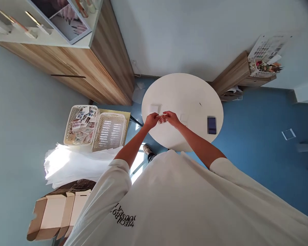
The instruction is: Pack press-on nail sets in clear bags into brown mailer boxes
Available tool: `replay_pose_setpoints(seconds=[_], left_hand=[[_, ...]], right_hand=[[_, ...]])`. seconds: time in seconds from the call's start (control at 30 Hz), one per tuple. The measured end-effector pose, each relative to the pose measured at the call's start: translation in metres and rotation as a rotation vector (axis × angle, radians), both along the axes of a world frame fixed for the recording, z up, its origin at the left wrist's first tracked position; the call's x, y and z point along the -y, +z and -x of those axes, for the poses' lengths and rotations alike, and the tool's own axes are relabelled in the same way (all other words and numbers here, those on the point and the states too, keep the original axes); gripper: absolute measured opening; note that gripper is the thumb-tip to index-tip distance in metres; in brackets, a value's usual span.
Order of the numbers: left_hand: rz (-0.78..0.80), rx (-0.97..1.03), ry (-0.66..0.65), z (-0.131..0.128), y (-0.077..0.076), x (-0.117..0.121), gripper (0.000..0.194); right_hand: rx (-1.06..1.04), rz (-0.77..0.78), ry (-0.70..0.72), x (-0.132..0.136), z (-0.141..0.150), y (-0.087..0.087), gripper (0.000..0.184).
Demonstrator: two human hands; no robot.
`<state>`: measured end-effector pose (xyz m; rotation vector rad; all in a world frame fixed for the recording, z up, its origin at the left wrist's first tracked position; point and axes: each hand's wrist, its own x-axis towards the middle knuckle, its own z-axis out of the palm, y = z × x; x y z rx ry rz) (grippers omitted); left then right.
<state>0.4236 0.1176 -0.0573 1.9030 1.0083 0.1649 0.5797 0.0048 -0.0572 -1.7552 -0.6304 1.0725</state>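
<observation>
Two bare hands: both over the left part of the round white table (179, 90), close together, one small thing between them
Left hand (152, 120): thumb and fingers pinching the left end of a small red-and-whitish piece (162, 119)
Right hand (171, 118): pinching the same piece from its right end
Piece location: above the table's left half, between the fingertips; finer detail too small to tell
Left-hand neighbour: flat white square (154, 108) on the table, just beyond the hand
Right-hand neighbour: faint pale square (184, 118) on the table, just right of the hand
Table right side: dark blue rectangular object (212, 125), blurred, near the edge; small thin dark bit (200, 104) farther in
Baskets: two white plastic ones left of the table, side by side; outer basket (67, 131) full of small packets and cards, inner basket (125, 131) with clear plastic strips
Nearer, left of table: heap of white translucent sheets (84, 164), then open brown cardboard box (51, 213)
Beyond table, left: tall wood-grain cabinet (115, 61)
Beyond table, right: low wood-grain shelf unit (231, 75) with white flower basket (261, 73) on top
</observation>
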Motion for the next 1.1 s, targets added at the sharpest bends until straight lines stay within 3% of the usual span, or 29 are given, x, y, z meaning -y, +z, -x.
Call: replay_pose_setpoints(seconds=[0.23, 0.37, 0.47, 0.6, 0.7, 0.9, 1.1], left_hand=[[0.395, 0.152, 0.157, -0.083, -0.032, 0.08, 0.013], [0.559, 0.177, 0.258, -0.113, -0.051, 0.12, 0.013], [0.577, 0.118, 0.25, -0.124, -0.064, 0.139, 0.013], [0.411, -0.059, 0.164, -0.129, -0.076, 0.151, 0.009], [0.333, -0.142, 0.129, -0.13, -0.084, 0.153, 0.02], [0.389, -0.163, 0.116, -0.127, -0.095, 0.154, 0.043], [0.458, -0.154, 0.076, -0.124, -0.095, 0.153, 0.051]], right_hand=[[-0.108, 0.109, -0.218, 0.087, -0.08, -0.02, 0.033], [-0.136, 0.15, -0.266, 0.12, -0.102, -0.039, 0.033], [-0.133, 0.176, -0.299, 0.138, -0.109, -0.053, 0.029], [-0.109, 0.209, -0.344, 0.158, -0.117, -0.071, 0.024], [-0.035, 0.262, -0.338, 0.17, -0.123, -0.084, 0.02], [0.068, 0.346, -0.307, 0.17, -0.124, -0.108, 0.015], [0.073, 0.324, -0.266, 0.16, -0.114, -0.118, 0.016]])
